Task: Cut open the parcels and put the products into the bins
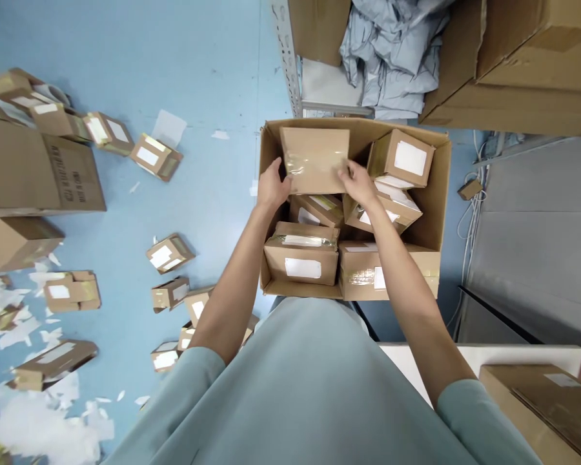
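Observation:
A large open cardboard carton (444, 213) stands in front of me with several smaller boxes inside. Both my hands grip a flat-topped brown cardboard box (317, 155) at the carton's far left corner; clear tape shines on it. My left hand (274, 186) is on its left side, fingers along the edge. My right hand (357, 183) pinches its right side near the lower corner. Just right of it, a box with a white label (409, 158) leans on another labelled box (387, 205). Nearer me sit a taped box (301, 255) and a wider box (363, 274), partly behind my right forearm.
Small boxes (170, 253) and torn white paper (48, 413) lie scattered over the blue floor to the left, near a big carton (33, 168). A metal shelf post (288, 58) and grey plastic bags (392, 51) are ahead. Cables (472, 226) hang at the right.

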Demonstrator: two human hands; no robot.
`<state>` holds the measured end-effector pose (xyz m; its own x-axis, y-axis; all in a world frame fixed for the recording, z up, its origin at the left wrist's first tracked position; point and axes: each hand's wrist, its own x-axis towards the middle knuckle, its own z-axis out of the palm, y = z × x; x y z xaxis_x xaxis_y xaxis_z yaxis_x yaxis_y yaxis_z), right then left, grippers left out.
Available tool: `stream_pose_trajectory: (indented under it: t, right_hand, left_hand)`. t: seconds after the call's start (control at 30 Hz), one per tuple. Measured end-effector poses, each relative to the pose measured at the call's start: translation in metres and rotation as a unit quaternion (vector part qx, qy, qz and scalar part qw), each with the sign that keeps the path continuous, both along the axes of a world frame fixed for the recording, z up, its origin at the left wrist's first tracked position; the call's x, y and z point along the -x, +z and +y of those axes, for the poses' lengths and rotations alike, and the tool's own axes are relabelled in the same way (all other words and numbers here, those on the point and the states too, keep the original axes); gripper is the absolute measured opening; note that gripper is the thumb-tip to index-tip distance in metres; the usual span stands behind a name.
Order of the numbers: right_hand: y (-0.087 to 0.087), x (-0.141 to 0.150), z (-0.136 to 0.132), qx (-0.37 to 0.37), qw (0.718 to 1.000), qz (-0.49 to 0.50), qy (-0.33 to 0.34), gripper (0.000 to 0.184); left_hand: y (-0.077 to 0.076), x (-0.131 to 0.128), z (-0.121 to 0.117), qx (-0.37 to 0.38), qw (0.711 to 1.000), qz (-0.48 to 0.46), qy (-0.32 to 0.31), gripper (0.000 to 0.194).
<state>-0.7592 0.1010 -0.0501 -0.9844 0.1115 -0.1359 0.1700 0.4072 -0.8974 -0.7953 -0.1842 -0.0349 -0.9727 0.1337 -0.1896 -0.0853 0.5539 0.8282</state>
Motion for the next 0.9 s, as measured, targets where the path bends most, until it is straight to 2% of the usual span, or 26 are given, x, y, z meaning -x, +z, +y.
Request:
stream_pose_trajectory:
  t: [0.07,0.17,0.23,0.3,0.37,0.43,0.53,0.67,0.77,0.83,0.9]
  right_hand:
    - [-0.004,-0.030,-0.006,-0.017,0.998,-0.055,-0.010,0.069]
    - [0.013,-0.088,-0.016,-0.032,0.995,-0.095,0.028,0.064]
    - [0.032,-0.125,-0.026,-0.068,0.984,-0.134,0.093,0.060]
    - [0.048,-0.156,-0.038,-0.119,0.964,-0.171,0.165,0.053]
    - [0.057,-0.179,-0.052,-0.182,0.936,-0.207,0.221,0.047]
    - [0.058,-0.193,-0.065,-0.245,0.906,-0.232,0.257,0.043]
    - [0.055,-0.202,-0.082,-0.313,0.879,-0.231,0.275,0.042]
    - [0.055,-0.197,-0.097,-0.369,0.854,-0.244,0.274,0.031]
    - [0.063,-0.194,-0.100,-0.383,0.837,-0.263,0.289,0.023]
    - [0.074,-0.196,-0.097,-0.385,0.841,-0.246,0.290,0.022]
    - [0.090,-0.202,-0.092,-0.382,0.860,-0.201,0.272,0.022]
  left_hand:
    - [-0.005,-0.019,-0.011,0.015,1.000,0.003,0.011,0.065]
    - [-0.005,-0.069,-0.027,0.037,0.999,-0.011,-0.011,0.060]
    - [-0.002,-0.107,-0.035,0.070,0.993,-0.065,-0.075,0.055]
    - [0.001,-0.143,-0.040,0.101,0.973,-0.125,-0.164,0.048]
    - [0.000,-0.172,-0.041,0.125,0.951,-0.145,-0.244,0.048]
    - [-0.002,-0.189,-0.040,0.151,0.934,-0.127,-0.298,0.057]
    - [-0.004,-0.195,-0.035,0.202,0.920,-0.091,-0.324,0.062]
    - [-0.001,-0.184,-0.027,0.262,0.900,-0.112,-0.331,0.036]
    - [0.007,-0.178,-0.024,0.303,0.881,-0.145,-0.335,0.022]
    - [0.018,-0.178,-0.026,0.310,0.878,-0.143,-0.334,0.020]
    - [0.035,-0.178,-0.030,0.298,0.891,-0.111,-0.325,0.019]
